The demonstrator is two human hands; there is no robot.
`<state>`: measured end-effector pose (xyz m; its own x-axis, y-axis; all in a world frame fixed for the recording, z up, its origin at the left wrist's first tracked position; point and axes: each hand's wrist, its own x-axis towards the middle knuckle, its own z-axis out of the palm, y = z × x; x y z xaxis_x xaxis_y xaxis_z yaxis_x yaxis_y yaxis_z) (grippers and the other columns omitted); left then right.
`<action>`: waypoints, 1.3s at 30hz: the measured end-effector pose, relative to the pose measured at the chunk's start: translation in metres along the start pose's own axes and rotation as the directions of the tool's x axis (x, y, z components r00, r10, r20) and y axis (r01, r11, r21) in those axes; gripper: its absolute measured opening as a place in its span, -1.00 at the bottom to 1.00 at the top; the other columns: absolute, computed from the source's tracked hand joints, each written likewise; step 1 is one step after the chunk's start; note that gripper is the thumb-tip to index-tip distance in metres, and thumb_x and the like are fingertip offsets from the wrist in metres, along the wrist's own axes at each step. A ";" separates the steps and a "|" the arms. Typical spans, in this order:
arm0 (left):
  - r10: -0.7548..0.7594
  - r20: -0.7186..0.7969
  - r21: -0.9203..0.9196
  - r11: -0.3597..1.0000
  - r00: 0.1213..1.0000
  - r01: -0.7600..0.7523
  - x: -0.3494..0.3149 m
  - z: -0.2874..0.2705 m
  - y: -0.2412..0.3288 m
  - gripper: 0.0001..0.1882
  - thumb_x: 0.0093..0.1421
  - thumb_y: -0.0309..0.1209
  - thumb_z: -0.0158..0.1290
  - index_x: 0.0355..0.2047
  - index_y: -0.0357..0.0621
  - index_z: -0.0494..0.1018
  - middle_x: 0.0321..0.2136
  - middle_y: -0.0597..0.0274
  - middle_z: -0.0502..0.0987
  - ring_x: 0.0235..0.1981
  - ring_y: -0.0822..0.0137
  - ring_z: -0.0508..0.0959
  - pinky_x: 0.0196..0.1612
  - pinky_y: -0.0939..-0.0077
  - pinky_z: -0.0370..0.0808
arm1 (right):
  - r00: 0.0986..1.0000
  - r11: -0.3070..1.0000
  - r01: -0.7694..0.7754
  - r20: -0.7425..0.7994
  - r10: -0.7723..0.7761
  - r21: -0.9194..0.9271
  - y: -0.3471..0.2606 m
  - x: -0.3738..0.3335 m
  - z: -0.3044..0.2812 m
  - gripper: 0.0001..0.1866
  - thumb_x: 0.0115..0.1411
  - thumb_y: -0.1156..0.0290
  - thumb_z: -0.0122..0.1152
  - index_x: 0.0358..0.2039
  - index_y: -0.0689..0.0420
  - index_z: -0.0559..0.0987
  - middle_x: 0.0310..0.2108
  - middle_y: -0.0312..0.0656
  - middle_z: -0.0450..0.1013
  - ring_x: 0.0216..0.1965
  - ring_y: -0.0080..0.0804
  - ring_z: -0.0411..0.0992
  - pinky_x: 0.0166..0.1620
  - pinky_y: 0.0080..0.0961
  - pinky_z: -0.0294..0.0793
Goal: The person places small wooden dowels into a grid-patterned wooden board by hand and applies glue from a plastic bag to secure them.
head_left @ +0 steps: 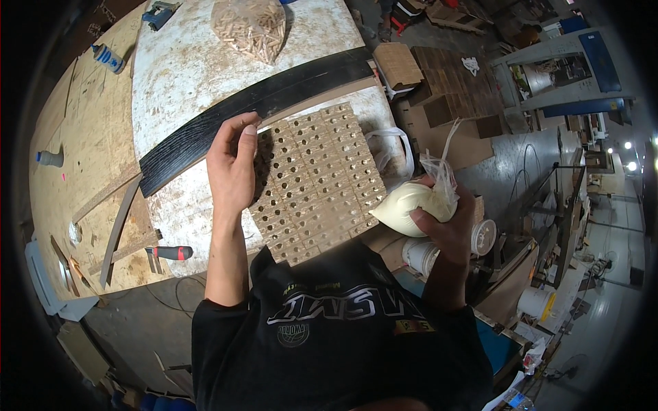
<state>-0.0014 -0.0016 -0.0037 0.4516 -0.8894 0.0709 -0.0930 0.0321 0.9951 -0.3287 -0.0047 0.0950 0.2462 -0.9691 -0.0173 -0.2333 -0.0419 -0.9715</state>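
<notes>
My right hand (449, 216) is closed round a tied clear plastic bag of pale yellow paste (404, 209). The narrow end of the bag points left, at the right edge of a block of light wood strips (315, 178) with rows of drilled holes. Beside the block's far left corner, my left hand (233, 161) is loosely cupped, its thumb apart from the bent fingers. Its side lies along the block's left edge; some fingers are hidden. Just beyond the block, a long black wood-grain board (267, 89) lies slantwise across the white, stained worktop (181, 75).
A clear bag of wooden dowels (250, 31) lies at the far side. On the left are a red-and-black handled tool (175, 253), bottles (108, 58) and thin strips (120, 229). White buckets (419, 255) stand below the right hand; brown boards (456, 79) are stacked at far right.
</notes>
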 end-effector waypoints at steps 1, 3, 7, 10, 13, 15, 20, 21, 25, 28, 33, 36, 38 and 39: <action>-0.002 0.001 0.004 1.000 1.000 0.002 0.000 0.000 0.000 -0.75 0.44 -0.36 0.05 0.01 -0.24 0.56 -0.16 0.24 0.62 -0.13 0.46 0.53 -0.04 0.55 0.46 | 1.000 1.000 -0.002 0.012 0.003 -0.023 0.000 0.000 0.000 -0.56 -0.05 0.51 0.49 -0.10 0.30 0.64 -0.23 -0.15 0.65 -0.19 -0.47 0.61 -0.08 -0.44 0.59; 0.000 0.002 0.006 1.000 1.000 0.000 0.000 0.000 0.002 -0.75 0.44 -0.36 0.05 0.01 -0.24 0.55 -0.16 0.24 0.62 -0.13 0.46 0.53 -0.04 0.55 0.46 | 1.000 0.998 -0.015 -0.025 0.013 -0.056 -0.007 -0.002 -0.002 -0.54 -0.07 0.51 0.50 -0.10 0.31 0.64 -0.23 -0.15 0.65 -0.19 -0.46 0.61 -0.07 -0.44 0.59; 0.001 -0.001 0.001 1.000 1.000 -0.001 0.000 -0.001 0.002 -0.75 0.44 -0.35 0.05 0.00 -0.24 0.55 -0.17 0.25 0.62 -0.14 0.46 0.53 -0.04 0.55 0.46 | 0.995 0.996 -0.015 -0.101 0.006 -0.085 -0.006 -0.004 -0.013 -0.47 -0.15 0.61 0.32 -0.06 0.36 0.55 -0.15 -0.06 0.59 -0.17 -0.36 0.58 -0.07 -0.40 0.58; -0.011 -0.001 -0.006 1.000 1.000 0.011 0.000 -0.001 0.001 -0.75 0.44 -0.35 0.06 0.00 -0.24 0.55 -0.16 0.25 0.62 -0.13 0.46 0.53 -0.03 0.55 0.46 | 0.993 0.998 -0.021 -0.119 0.013 -0.063 -0.003 -0.005 -0.017 -0.47 -0.15 0.61 0.30 -0.05 0.37 0.55 -0.16 -0.06 0.59 -0.18 -0.36 0.58 -0.09 -0.41 0.59; -0.003 -0.002 -0.001 1.000 1.000 0.003 0.000 0.000 0.000 -0.75 0.44 -0.35 0.06 0.00 -0.24 0.55 -0.16 0.25 0.62 -0.12 0.46 0.53 -0.03 0.55 0.46 | 0.989 0.998 -0.044 -0.141 0.036 -0.054 -0.004 -0.004 -0.015 -0.49 -0.14 0.61 0.31 -0.07 0.37 0.56 -0.18 -0.07 0.60 -0.20 -0.37 0.59 -0.11 -0.42 0.59; -0.022 0.009 -0.001 1.000 1.000 0.022 -0.001 0.000 0.001 -0.74 0.45 -0.38 0.03 0.02 -0.27 0.54 -0.12 0.21 0.61 -0.07 0.42 0.54 0.05 0.52 0.44 | 0.988 0.997 -0.063 -0.144 0.055 -0.052 -0.004 -0.004 -0.014 -0.50 -0.14 0.61 0.31 -0.08 0.36 0.57 -0.19 -0.08 0.60 -0.21 -0.38 0.59 -0.12 -0.42 0.59; -0.034 0.022 0.004 0.999 0.999 0.034 -0.002 0.000 0.002 -0.74 0.47 -0.40 0.00 0.03 -0.29 0.53 -0.08 0.17 0.61 -0.01 0.38 0.55 0.12 0.49 0.42 | 0.988 0.996 -0.061 -0.144 0.051 -0.067 -0.004 -0.003 -0.012 -0.55 -0.12 0.59 0.34 -0.11 0.35 0.59 -0.22 -0.11 0.61 -0.22 -0.41 0.59 -0.12 -0.43 0.60; -0.036 0.022 0.015 0.999 0.999 0.036 -0.001 0.000 0.003 -0.75 0.47 -0.41 0.00 0.03 -0.29 0.53 -0.08 0.17 0.61 -0.01 0.38 0.55 0.12 0.49 0.42 | 0.988 0.996 -0.061 -0.146 0.051 -0.067 -0.003 -0.003 -0.010 -0.55 -0.12 0.59 0.34 -0.11 0.35 0.59 -0.22 -0.11 0.61 -0.22 -0.41 0.59 -0.12 -0.43 0.60; -0.039 0.026 0.004 0.999 0.999 0.039 0.001 0.000 0.001 -0.75 0.47 -0.41 0.00 0.03 -0.28 0.53 -0.08 0.18 0.61 -0.01 0.38 0.55 0.12 0.50 0.42 | 0.991 0.997 -0.056 -0.127 0.048 -0.059 0.002 -0.004 -0.010 -0.53 -0.12 0.62 0.35 -0.09 0.33 0.59 -0.21 -0.12 0.61 -0.22 -0.42 0.59 -0.11 -0.44 0.60; -0.004 0.010 0.006 1.000 1.000 0.004 0.003 0.000 0.002 -0.76 0.44 -0.38 0.05 0.00 -0.24 0.55 -0.17 0.28 0.61 -0.17 0.50 0.51 -0.08 0.58 0.44 | 0.986 0.989 -0.096 -0.144 0.080 -0.111 0.004 -0.008 -0.013 -0.48 -0.09 0.58 0.35 -0.03 0.33 0.55 -0.15 -0.10 0.59 -0.17 -0.39 0.57 -0.08 -0.43 0.58; -0.132 -0.013 -0.264 0.957 0.991 0.123 -0.003 -0.004 -0.002 -0.76 0.43 -0.42 0.05 0.03 -0.25 0.53 -0.20 0.27 0.60 -0.22 0.55 0.50 -0.15 0.67 0.44 | 0.970 0.766 0.214 -0.222 -0.094 0.607 0.074 -0.020 -0.057 -0.34 0.25 0.10 0.22 0.26 0.16 0.35 0.13 -0.05 0.44 0.07 -0.19 0.48 0.04 -0.27 0.50; 0.161 -0.020 0.146 0.977 0.987 -0.156 0.005 -0.002 0.010 -0.71 0.32 -0.40 0.12 0.01 -0.24 0.53 -0.15 0.05 0.62 -0.15 0.26 0.59 -0.07 0.41 0.51 | 0.971 0.504 0.238 -0.213 -0.109 0.830 0.065 -0.016 -0.043 -0.34 0.31 0.05 0.14 0.34 0.06 0.30 0.21 -0.14 0.39 0.16 -0.20 0.43 -0.08 -0.27 0.48; 0.447 0.034 0.393 0.817 0.894 -0.423 0.002 -0.001 0.017 -0.67 0.24 -0.38 0.15 0.00 -0.23 0.53 -0.12 -0.05 0.60 -0.10 0.02 0.60 -0.02 0.22 0.53 | 0.964 0.027 0.012 -0.004 -0.265 1.000 0.020 -0.003 -0.002 -0.30 0.27 0.12 0.26 0.37 -0.13 0.25 0.36 -0.40 0.25 0.27 -0.29 0.35 -0.20 -0.36 0.38; 0.557 0.071 0.473 0.711 0.827 -0.520 -0.002 -0.002 0.030 -0.65 0.21 -0.37 0.16 -0.01 -0.23 0.53 -0.12 -0.08 0.59 -0.09 -0.08 0.59 0.00 0.13 0.53 | 0.955 -0.076 -0.015 -0.008 -0.295 0.997 0.012 0.002 0.013 -0.30 0.28 0.17 0.26 0.39 -0.14 0.23 0.38 -0.42 0.24 0.31 -0.29 0.32 -0.13 -0.33 0.39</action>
<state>-0.0035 0.0016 0.0263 0.2587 -0.7502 0.6085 -0.7206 0.2696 0.6388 -0.3188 -0.0044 0.0800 0.2967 -0.9155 0.2718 0.9518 0.2605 -0.1619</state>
